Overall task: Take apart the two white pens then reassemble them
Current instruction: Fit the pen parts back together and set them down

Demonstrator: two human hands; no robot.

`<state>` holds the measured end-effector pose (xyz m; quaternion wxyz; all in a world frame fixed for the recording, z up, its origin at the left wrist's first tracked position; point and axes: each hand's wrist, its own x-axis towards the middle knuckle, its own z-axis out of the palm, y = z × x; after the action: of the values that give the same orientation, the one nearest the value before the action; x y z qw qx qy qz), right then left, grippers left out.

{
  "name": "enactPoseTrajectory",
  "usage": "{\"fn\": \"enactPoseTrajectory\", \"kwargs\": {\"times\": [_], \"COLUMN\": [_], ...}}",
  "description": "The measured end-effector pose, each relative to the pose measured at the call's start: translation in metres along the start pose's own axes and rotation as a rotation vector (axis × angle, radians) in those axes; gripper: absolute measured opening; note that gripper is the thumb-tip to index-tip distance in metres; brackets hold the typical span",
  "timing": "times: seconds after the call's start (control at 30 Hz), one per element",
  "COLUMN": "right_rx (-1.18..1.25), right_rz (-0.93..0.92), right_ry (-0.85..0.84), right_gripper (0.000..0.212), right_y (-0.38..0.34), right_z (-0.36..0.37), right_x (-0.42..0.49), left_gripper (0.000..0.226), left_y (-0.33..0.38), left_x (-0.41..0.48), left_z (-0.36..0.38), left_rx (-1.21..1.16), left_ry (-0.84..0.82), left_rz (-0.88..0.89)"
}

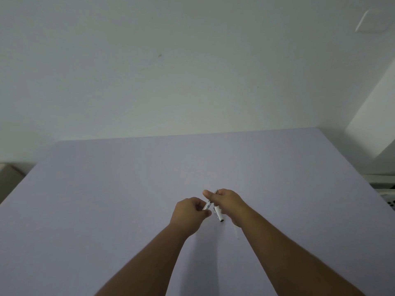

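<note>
**White pens up off the table, both hands busy**

White pens are what it all turns on, so let's sweep across from the left. Far left, beyond the edge of the lilac table (106, 199), a dull grey-beige object (9, 176) sits low against the pale wall (171, 71), too dim to identify. The near part of the table in front of the arms lies in shade.

Now the left hand (189, 214), forearm reaching in from the bottom of the frame. Its grip is curled closed, thumb and fingers pinched on a short white pen piece (207, 206) that angles up and to the right, a small metal tip showing at its upper end. That tip meets the right hand's fingers (whether it actually touches them I cannot tell).

Just beside it, the right hand (226, 202) is folded tight as well, fingers wrapped round a second white pen part (218, 213), which pokes down out of the fist with a dark end at the bottom. A thin sliver of white shows above the knuckles too. Both pieces are held above the table, close together between the two hands, near the middle of the surface.

Over on the right, a white slanted panel (374, 124) leans by the table's far corner, and pale gear (384, 195) with dark spots peeks in at the edge.
</note>
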<state>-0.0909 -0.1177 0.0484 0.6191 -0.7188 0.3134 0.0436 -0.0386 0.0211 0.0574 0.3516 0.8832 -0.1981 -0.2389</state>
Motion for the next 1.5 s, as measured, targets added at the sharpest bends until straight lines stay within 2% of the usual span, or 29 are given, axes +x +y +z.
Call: {"fn": "enactPoseTrajectory", "kwargs": {"times": [0.13,0.3,0.4,0.47,0.6,0.63,0.7,0.77,0.87,0.93,1.07,1.23,1.37,1.5], "right_rx": [0.156,0.048,0.173,0.166,0.062,0.095,0.207,0.217,0.076,0.07,0.213,0.048,0.083,0.002], "right_rz": [-0.056,0.024,-0.003,-0.032,0.026,0.028,0.001,-0.047,0.003,0.028,-0.039,-0.006,-0.062,-0.007], "right_ry": [-0.081,0.008,-0.072,-0.059,0.045,0.034,-0.01,-0.015,0.031,0.019,-0.053,-0.001,-0.049,0.01], "right_gripper": [0.016,0.04,0.027,0.022,0.059,0.056,0.034,0.016,0.031,0.037,0.014,0.035,0.016,0.031], "right_y": [0.002,0.0,0.001,0.001,0.001,0.0,-0.001,-0.002,-0.004,-0.004,-0.002,-0.007,-0.01,-0.01], "right_z": [-0.004,0.0,-0.004,-0.005,-0.001,-0.002,-0.004,-0.007,-0.006,-0.006,-0.011,-0.012,-0.017,-0.016], "right_x": [-0.001,0.003,0.002,0.002,0.004,0.004,0.003,0.003,0.005,0.004,0.002,-0.001,-0.004,-0.004], "left_gripper": [0.007,0.011,0.007,0.007,0.009,0.008,0.007,0.007,0.008,0.008,0.007,0.008,0.008,0.009], "left_y": [0.001,0.003,0.003,0.004,0.007,0.007,0.007,0.008,0.009,0.009,0.009,0.011,0.012,0.011], "left_x": [0.003,0.005,0.007,0.007,0.007,0.007,0.008,0.009,0.008,0.007,0.009,0.008,0.009,0.008], "left_z": [-0.004,-0.003,-0.003,-0.003,0.0,0.0,-0.002,-0.003,-0.001,0.0,-0.002,0.002,0.0,0.002], "left_rx": [-0.011,-0.015,-0.022,-0.006,-0.005,-0.008,-0.017,-0.016,0.012,0.004,0.004,-0.016,-0.009,0.01], "left_ry": [0.01,-0.007,0.007,0.008,0.002,0.004,0.015,0.02,0.008,0.009,0.015,-0.003,0.006,-0.005], "left_rz": [-0.012,-0.01,-0.015,-0.006,-0.002,-0.002,-0.006,-0.005,0.007,0.005,0.002,-0.002,0.003,0.005]}}
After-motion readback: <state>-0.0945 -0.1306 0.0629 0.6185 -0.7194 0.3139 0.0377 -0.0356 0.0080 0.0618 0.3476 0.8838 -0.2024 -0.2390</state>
